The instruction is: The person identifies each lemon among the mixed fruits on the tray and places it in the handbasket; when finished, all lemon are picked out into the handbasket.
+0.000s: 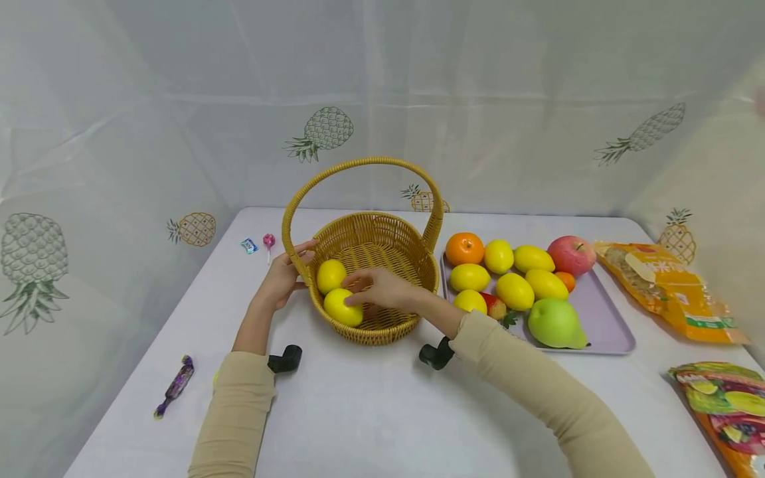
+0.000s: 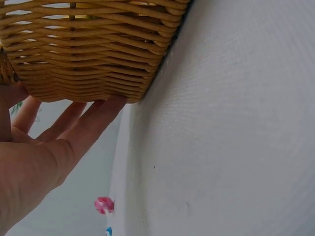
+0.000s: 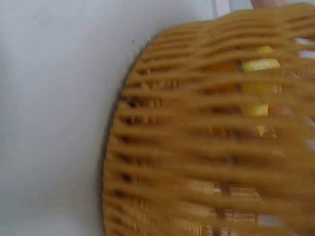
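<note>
Backdrop (image 1: 496, 99): pale sheet, pineapple prints, behind the table and along its sides.
Table (image 1: 358, 425): white top.
Basket (image 1: 358, 229): woven, tan, tall arched handle. On table, around the middle, upright.
Sleeves (image 1: 538, 382): beige, both forearms, a black piece (image 1: 436, 354) at each cuff.
Tray (image 1: 609, 325): pale purple, just right of basket, loaded with fruit.
Orange pack (image 1: 675, 292): right of tray, lying flat.
Fruit-print pack (image 1: 726, 405): nearer the person, cut off by the frame edge.
Left hand (image 1: 278, 279): at basket's left side by the handle base. Fingers mostly straight, pressed to the outside wall, not clenched.
Right hand (image 1: 382, 289): in over the basket's right side. Thumb and fingers pinching the front lemon. Right wrist view mostly blurred weave, grip not shown there.
Pear (image 1: 554, 323): green, front of tray.
Apple (image 1: 572, 255): pink-red, tray's far right corner.
Front lemon (image 1: 342, 309): inside basket, near-left wall, under right hand's fingertips.
Rear lemon (image 1: 331, 275): also in basket, just behind the front one; can't tell if touching.
Orange (image 1: 464, 249): tray's far left corner.
Tray lemons (image 1: 515, 292): six, grouped left and middle.
Purple candy (image 1: 175, 386): table's left side.
Lollipop (image 1: 269, 240): pink, left of basket.
Blue candy (image 1: 249, 246): beside lollipop.
</note>
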Tool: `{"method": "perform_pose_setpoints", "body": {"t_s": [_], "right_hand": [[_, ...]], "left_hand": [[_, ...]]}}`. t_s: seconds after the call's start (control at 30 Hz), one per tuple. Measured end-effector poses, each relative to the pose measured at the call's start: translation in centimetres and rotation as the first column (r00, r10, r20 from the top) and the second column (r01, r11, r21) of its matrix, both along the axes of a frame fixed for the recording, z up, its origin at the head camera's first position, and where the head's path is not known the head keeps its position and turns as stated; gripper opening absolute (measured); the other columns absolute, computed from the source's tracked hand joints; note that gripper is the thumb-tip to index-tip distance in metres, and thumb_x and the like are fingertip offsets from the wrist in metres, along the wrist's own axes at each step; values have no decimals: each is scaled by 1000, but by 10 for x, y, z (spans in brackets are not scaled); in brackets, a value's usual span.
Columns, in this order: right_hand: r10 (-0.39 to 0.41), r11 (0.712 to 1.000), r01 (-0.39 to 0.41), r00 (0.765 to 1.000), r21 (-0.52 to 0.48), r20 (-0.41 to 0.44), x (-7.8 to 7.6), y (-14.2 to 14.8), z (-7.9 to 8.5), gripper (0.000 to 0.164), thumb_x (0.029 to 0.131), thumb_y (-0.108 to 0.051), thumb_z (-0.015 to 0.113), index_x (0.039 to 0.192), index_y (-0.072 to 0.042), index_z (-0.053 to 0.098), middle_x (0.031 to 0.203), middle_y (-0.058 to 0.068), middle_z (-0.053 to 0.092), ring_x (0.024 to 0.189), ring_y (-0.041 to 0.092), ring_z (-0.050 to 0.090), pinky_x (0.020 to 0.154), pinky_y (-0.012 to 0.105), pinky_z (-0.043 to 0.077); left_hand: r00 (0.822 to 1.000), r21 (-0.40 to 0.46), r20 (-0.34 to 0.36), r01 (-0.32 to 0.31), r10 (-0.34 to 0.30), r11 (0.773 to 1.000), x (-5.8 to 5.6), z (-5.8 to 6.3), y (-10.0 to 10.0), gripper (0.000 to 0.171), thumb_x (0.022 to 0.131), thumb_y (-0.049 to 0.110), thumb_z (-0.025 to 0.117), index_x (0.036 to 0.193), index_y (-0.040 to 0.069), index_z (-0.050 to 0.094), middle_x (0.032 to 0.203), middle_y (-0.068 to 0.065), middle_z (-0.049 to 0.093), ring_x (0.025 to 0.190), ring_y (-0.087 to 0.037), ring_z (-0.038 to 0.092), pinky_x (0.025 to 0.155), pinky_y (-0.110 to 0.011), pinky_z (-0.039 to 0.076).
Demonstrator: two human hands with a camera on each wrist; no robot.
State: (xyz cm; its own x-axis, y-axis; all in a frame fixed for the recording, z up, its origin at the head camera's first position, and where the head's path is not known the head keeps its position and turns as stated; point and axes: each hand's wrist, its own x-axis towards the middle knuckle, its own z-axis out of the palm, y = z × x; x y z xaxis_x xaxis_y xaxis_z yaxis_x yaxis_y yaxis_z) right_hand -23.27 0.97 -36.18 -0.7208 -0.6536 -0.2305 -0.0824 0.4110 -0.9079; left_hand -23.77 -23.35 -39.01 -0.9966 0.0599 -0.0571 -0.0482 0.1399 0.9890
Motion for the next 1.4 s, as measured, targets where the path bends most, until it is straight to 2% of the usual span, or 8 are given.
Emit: {"method": "perform_pose_setpoints", "body": {"t_s": [0.27, 0.5, 0.63, 0.87, 1.0, 1.1, 1.2, 1.4], "right_hand": [[77, 990, -61, 990, -130, 120, -12, 47, 27, 43, 96, -18, 62, 136, -7, 52, 134, 16, 51, 124, 36, 48, 96, 52, 45], [93, 993, -96, 995, -67, -47, -21, 111, 45, 47, 95, -24, 63, 137, -9, 49, 136, 12, 51, 126, 29, 46, 100, 44, 43], [91, 996, -91, 985, 6, -143, -21, 144, 40, 48, 94, -25, 66, 136, -7, 51, 136, 13, 52, 126, 26, 46, 102, 42, 41], [119, 992, -113, 986, 52, -117, -14, 181, 18, 50, 91, -19, 69, 134, -1, 51, 137, 21, 49, 129, 34, 45, 105, 46, 38], [176, 979, -150, 964, 139, -198, -8, 188, 12, 50, 87, -23, 74, 130, -4, 57, 132, 14, 55, 122, 30, 48, 105, 51, 36], [219, 962, -164, 943, 220, -252, -5, 190, 11, 47, 84, -25, 76, 127, -10, 61, 128, 6, 56, 110, 27, 49, 94, 46, 43], [247, 948, -180, 937, 263, -248, -4, 191, 10, 47, 82, -25, 78, 125, -15, 62, 128, 1, 56, 108, 26, 49, 89, 43, 45], [332, 913, -263, 924, 311, -192, -3, 189, 9, 49, 82, -23, 78, 128, -13, 61, 124, 0, 59, 113, 25, 50, 100, 52, 39]], "left_hand": [[1000, 2, -4, 9, -9, 1000, 0, 1, 0, 47, 104, 23, 46, 149, 11, 39, 150, -18, 35, 129, -41, 39, 94, -60, 43], [1000, -7, -12, 16, -16, 1000, -1, 2, -3, 47, 104, 24, 46, 149, 12, 39, 149, -18, 36, 127, -40, 41, 93, -57, 45], [1000, -9, -14, 17, -17, 1000, -2, 3, -3, 47, 104, 24, 45, 148, 11, 40, 149, -18, 36, 126, -39, 42, 91, -55, 47], [1000, -2, -15, 24, -24, 1000, -3, 0, -1, 48, 104, 25, 46, 149, 9, 38, 145, -21, 38, 122, -36, 43, 87, -49, 51], [1000, -5, -12, 21, -21, 1000, -2, 1, 0, 48, 104, 26, 46, 149, 10, 38, 146, -20, 37, 123, -36, 42, 89, -51, 49], [1000, 3, -11, 18, -18, 1000, -1, 2, 0, 48, 104, 25, 45, 149, 11, 38, 148, -20, 36, 126, -37, 40, 93, -56, 46], [1000, 7, -11, 11, -11, 1000, 0, 1, -1, 48, 104, 25, 45, 150, 11, 37, 149, -19, 34, 128, -38, 39, 95, -59, 43], [1000, 3, -8, -2, 2, 1000, 0, -3, 0, 46, 104, 24, 45, 149, 12, 39, 148, -18, 37, 126, -38, 42, 93, -56, 46]]}}
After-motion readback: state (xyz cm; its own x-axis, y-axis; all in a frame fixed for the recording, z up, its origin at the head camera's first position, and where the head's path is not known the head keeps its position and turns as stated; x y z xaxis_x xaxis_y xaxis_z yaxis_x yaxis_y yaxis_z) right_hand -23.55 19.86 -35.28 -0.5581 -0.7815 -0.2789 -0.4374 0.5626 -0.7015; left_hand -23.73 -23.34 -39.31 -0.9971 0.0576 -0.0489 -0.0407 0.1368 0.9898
